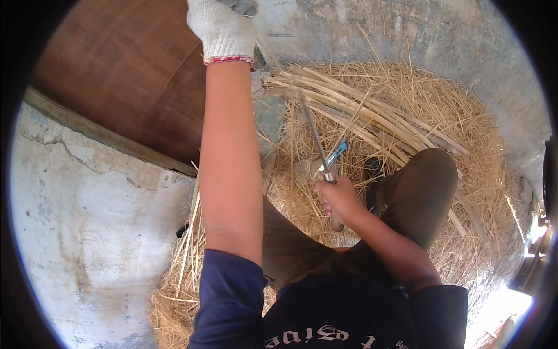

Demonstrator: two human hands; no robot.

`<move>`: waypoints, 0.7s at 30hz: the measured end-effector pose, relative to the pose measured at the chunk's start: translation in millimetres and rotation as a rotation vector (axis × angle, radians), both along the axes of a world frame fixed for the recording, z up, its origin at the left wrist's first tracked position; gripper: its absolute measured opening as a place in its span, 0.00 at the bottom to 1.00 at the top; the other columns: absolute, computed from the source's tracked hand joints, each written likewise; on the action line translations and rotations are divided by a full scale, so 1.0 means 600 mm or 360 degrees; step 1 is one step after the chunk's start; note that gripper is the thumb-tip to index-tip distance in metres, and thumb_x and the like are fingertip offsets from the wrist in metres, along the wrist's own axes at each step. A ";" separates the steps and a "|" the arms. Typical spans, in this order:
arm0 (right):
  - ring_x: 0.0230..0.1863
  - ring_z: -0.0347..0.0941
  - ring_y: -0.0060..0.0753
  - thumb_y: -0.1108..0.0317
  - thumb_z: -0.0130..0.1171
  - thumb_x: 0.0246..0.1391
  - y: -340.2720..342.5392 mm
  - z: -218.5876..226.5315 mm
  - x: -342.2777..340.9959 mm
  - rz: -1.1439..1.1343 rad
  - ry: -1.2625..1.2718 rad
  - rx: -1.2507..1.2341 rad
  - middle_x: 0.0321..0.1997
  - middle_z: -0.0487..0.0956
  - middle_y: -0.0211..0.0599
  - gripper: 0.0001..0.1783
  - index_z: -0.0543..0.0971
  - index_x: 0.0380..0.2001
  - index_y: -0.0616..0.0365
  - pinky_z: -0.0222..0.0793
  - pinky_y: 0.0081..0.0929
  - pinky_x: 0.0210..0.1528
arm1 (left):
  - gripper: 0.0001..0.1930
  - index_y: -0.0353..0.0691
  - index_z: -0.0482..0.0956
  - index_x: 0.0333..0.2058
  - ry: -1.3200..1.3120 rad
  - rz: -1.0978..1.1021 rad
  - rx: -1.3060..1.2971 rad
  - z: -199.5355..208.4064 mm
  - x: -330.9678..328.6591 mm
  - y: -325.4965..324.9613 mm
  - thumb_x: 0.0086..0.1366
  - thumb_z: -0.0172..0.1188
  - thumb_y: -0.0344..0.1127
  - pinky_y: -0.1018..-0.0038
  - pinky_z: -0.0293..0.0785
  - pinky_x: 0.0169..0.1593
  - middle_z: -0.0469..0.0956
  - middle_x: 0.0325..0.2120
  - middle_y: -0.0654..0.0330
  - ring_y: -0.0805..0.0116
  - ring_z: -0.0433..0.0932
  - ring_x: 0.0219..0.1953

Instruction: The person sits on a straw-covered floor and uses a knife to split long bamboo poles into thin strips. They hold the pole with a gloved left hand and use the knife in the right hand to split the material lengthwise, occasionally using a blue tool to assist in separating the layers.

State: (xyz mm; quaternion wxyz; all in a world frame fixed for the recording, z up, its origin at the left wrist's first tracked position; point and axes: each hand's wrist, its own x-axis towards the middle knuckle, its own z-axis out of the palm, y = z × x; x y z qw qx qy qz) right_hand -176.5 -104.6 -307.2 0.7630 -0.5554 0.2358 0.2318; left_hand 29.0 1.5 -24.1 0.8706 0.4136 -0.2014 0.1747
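From my remote seat, the only writing I see is pale, ornate lettering across the dark shirt, upside down to me and partly lost in folds; it lies below the knife. I make out no label on the knife itself. My right grip is closed around its handle, the long blade pointing up and slightly left. My left grip, in a white knit glove with a red cuff, is above and left of the knife, cut off by the frame, so I cannot tell whether it holds anything.

Just right of the blade is a blue tool; I can't tell if they touch. A bundle of pale strips lies above and right of the knife, over straw-like shavings. Left of the knife, the bare forearm blocks part of the brown panel and wall. The bent knee stands right of the knife.
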 end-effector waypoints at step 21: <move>0.16 0.61 0.19 0.68 0.59 0.55 -0.007 -0.002 0.006 -0.0287 -0.0630 -0.0415 0.14 0.68 0.28 0.16 0.70 0.16 0.60 0.56 0.30 0.19 | 0.16 0.53 0.65 0.22 0.0006 0.0032 -0.0029 -0.012 -0.007 0.016 0.65 0.56 0.47 0.74 0.49 0.17 0.54 0.11 0.73 0.75 0.54 0.11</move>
